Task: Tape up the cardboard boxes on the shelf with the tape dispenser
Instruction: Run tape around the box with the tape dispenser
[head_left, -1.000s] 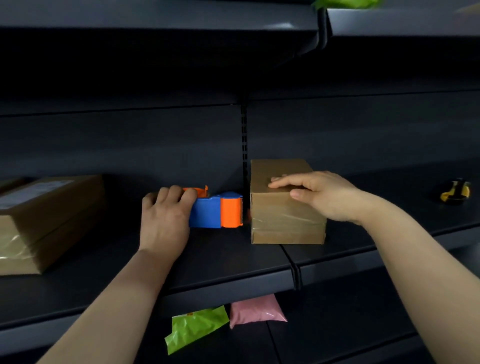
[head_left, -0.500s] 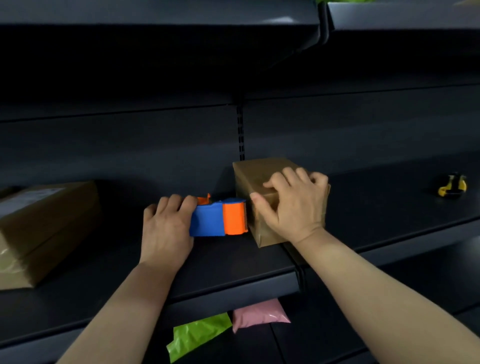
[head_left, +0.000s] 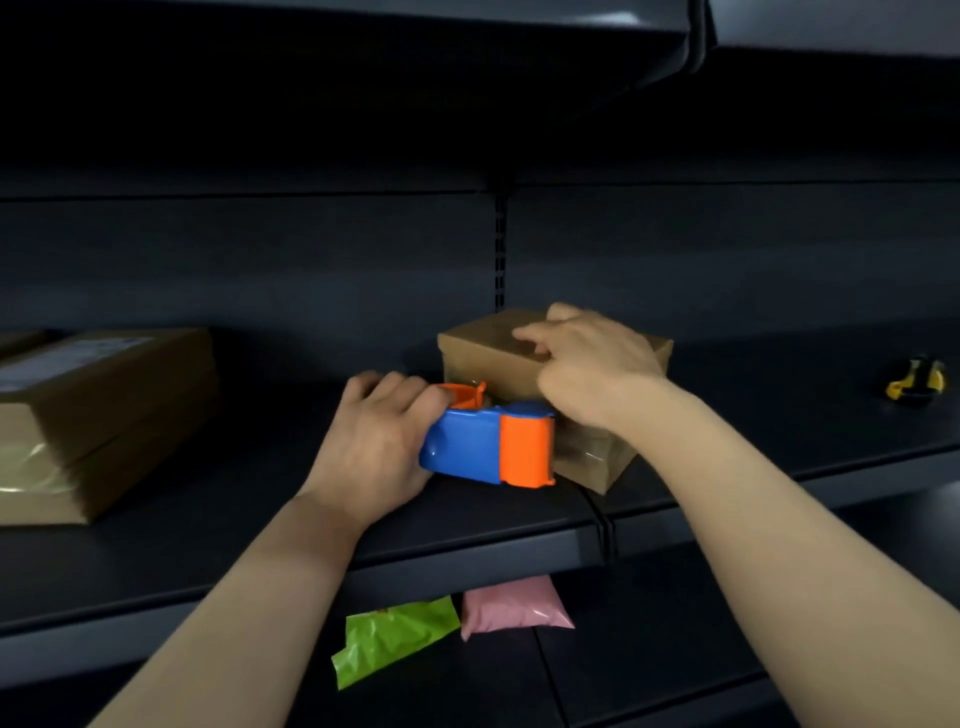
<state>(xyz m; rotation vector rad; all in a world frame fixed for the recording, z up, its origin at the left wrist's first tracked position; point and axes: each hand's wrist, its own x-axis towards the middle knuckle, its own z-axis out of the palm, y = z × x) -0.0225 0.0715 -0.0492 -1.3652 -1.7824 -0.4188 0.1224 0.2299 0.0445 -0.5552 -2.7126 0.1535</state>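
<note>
A small brown cardboard box (head_left: 483, 353) stands turned at an angle on the dark shelf (head_left: 467, 535), near its middle. My right hand (head_left: 587, 364) lies over the box's top, fingers curled round its near edge. My left hand (head_left: 374, 436) grips the handle end of the blue and orange tape dispenser (head_left: 493, 447). The dispenser's orange front sits against the box's lower left side, where clear tape shows. Part of the box is hidden behind my right hand and the dispenser.
A larger brown box (head_left: 98, 415) with a label and clear tape lies at the shelf's left. A yellow and black tool (head_left: 914, 382) sits far right. Green (head_left: 395, 639) and pink (head_left: 511, 605) bags lie on the shelf below. Another shelf hangs overhead.
My right hand moved from resting on the box top to gripping it, and the box turned at an angle. The dispenser in my left hand came closer to the box's side.
</note>
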